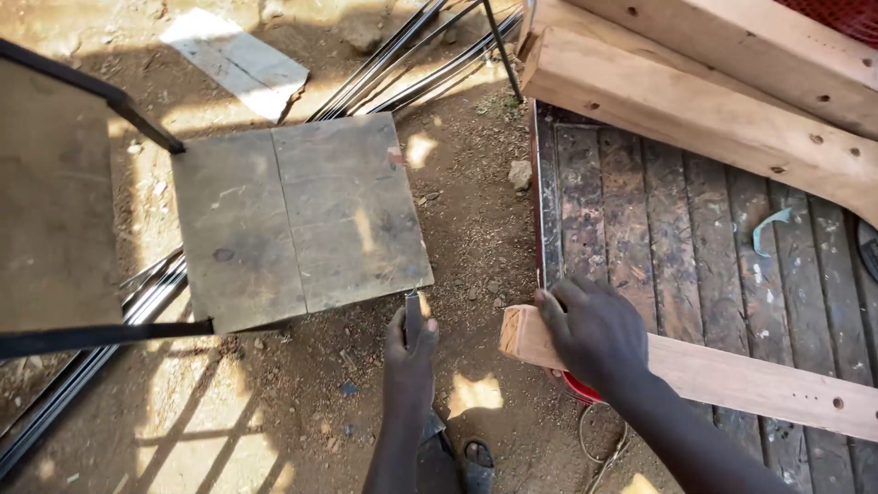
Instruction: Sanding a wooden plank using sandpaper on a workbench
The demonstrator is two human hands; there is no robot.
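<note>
The right hand [593,331] pressed flat on the near wooden plank [732,375], whose end overhung the counter [640,220]. The left hand [410,352] was closed around a thin tool [413,316]. Loosened pressure could have let the plank tip or slide toward the dirt ground [302,412].

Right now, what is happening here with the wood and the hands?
A person stands over a dirt floor. The right hand presses down on the end of a wooden plank that lies across a dark slatted workbench. The left hand holds a thin metal tool, its kind too small to tell. Two thick beams lie on the bench; a flat board lies on the ground.
</note>
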